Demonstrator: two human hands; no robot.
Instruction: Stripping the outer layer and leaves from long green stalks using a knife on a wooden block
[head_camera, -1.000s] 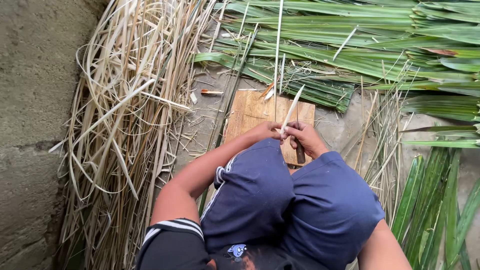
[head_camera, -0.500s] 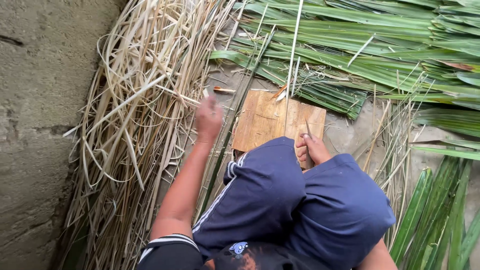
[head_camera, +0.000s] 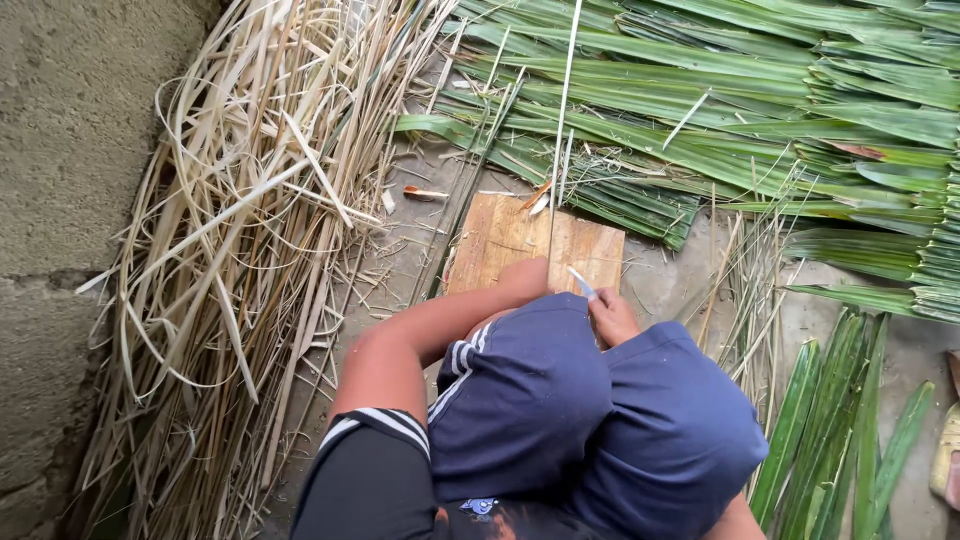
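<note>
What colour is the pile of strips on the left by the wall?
Pale straw-tan, dried strips, seen in the head view.

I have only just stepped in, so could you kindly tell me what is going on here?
A person sits on the ground with knees drawn up over a wooden board. The left hand rests at the board's near edge, by a long thin leaf rib running away across it. The right hand holds a small knife, blade up. A heap of dry pale strips lies to the left, with green palm leaves stacked beyond.
</note>
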